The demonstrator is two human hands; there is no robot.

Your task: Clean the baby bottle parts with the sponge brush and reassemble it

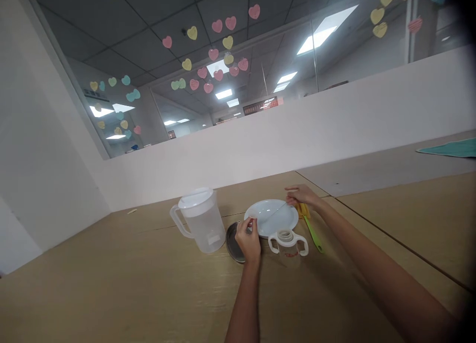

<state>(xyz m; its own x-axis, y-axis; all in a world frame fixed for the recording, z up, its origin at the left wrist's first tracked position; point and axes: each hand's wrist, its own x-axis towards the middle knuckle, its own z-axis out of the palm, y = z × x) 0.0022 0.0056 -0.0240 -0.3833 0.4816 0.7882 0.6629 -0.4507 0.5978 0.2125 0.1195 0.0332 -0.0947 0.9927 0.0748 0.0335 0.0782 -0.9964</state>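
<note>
Bare forearms (375, 266) stretch over the tan table (163, 293), hands apart, the left hand (248, 240) pinching a small translucent piece (252, 215), the right hand (298, 195) gripping a thin pale rod (275, 212) above the white plate (289, 218) behind a clear two-handled bottle (289, 251).

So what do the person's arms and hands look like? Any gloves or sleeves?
No gloves: the left hand and right hand are bare. The left forearm and right forearm look slim, with no sleeves visible. I can't make out any rings, watches or bracelets.
</note>
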